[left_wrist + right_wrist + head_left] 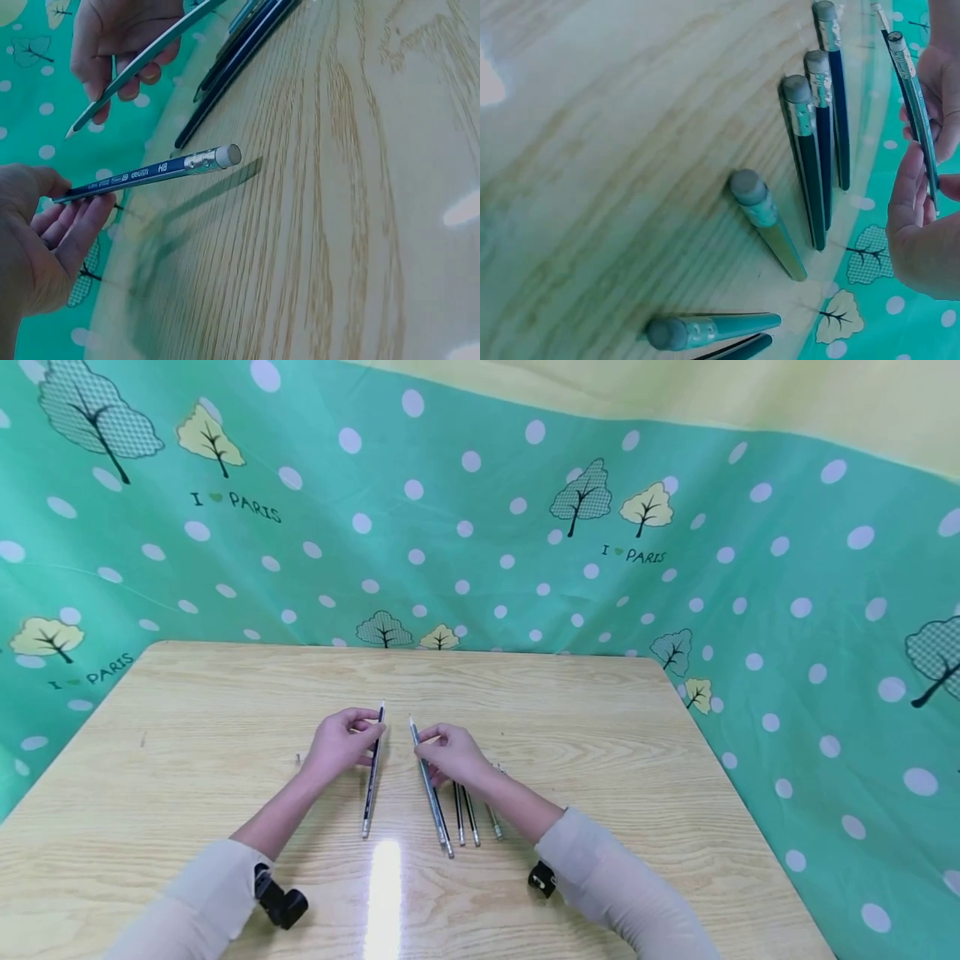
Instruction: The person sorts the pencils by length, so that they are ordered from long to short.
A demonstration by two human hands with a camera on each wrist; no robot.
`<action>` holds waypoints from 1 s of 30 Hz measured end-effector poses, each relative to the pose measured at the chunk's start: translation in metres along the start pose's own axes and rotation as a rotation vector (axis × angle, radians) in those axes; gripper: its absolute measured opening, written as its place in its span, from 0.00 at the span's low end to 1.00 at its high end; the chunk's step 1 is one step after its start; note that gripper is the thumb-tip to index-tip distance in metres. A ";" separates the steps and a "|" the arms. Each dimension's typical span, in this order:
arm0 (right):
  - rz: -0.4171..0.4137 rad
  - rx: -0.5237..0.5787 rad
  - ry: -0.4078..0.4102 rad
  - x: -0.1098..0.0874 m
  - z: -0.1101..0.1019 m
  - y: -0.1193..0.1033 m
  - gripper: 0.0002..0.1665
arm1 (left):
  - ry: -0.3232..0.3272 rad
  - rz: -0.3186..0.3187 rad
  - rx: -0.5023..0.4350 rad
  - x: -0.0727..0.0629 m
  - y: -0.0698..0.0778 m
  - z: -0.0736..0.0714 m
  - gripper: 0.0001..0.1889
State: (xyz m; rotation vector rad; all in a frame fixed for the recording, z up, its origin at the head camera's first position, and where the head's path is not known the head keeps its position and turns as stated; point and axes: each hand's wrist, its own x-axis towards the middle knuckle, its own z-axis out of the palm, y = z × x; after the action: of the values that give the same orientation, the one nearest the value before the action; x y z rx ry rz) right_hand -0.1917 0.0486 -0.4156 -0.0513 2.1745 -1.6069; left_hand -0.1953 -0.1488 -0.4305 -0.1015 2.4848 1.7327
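My left hand (337,743) pinches a dark blue pencil (154,172) marked HB between thumb and fingers. Its white eraser end points back toward me, and its tip points away. To the right, my right hand (453,756) pinches a green pencil (142,65) near its sharpened tip. That pencil also slants away from me, eraser end nearest. The two held pencils are apart, side by side. Under and beside my right hand, several more pencils (810,172) with metal-banded erasers lie on the table, partly hidden by that hand and forearm in the head view.
The wood-grain table (600,735) reaches back to a green dotted curtain (480,560), which also hangs along the sides. Away from the dark group lie a yellowish pencil (780,244) and a teal pencil (739,325). A small object (297,760) shows left of my left wrist.
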 end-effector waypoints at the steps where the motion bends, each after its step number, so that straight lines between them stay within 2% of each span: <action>1: 0.000 0.002 0.003 0.000 -0.001 -0.001 0.16 | 0.000 -0.005 -0.010 0.000 0.000 0.001 0.22; 9: -0.023 0.101 0.039 0.001 -0.010 -0.007 0.18 | -0.008 -0.003 -0.105 0.001 0.005 0.008 0.23; 19: -0.060 0.185 0.107 0.008 -0.017 -0.007 0.18 | 0.025 -0.006 -0.197 0.004 0.011 0.017 0.23; 30: -0.054 0.230 0.122 0.009 -0.014 -0.004 0.18 | 0.045 -0.001 -0.208 0.005 0.020 0.026 0.21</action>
State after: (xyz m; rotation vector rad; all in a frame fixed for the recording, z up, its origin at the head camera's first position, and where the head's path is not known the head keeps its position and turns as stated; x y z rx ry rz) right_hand -0.2061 0.0569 -0.4115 0.0588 2.0765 -1.9257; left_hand -0.2013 -0.1177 -0.4217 -0.1602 2.3261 2.0048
